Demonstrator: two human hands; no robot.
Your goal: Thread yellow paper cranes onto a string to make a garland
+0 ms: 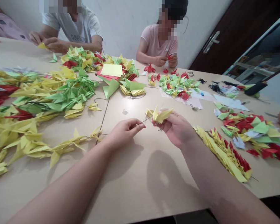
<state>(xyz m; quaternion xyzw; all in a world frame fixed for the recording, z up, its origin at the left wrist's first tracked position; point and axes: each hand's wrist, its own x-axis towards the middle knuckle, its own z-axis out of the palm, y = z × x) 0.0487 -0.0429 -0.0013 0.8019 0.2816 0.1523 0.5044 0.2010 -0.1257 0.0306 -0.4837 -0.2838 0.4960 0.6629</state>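
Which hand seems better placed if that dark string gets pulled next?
Probably the person's left hand: it pinches the dark string, while the right hand is occupied holding the yellow folded paper.

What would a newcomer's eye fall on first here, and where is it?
Probably the large spread of yellow, green and red folded papers, on the left of the table. Next, near the centre, the right hand holds a yellow folded piece while the left hand pinches a dark string.
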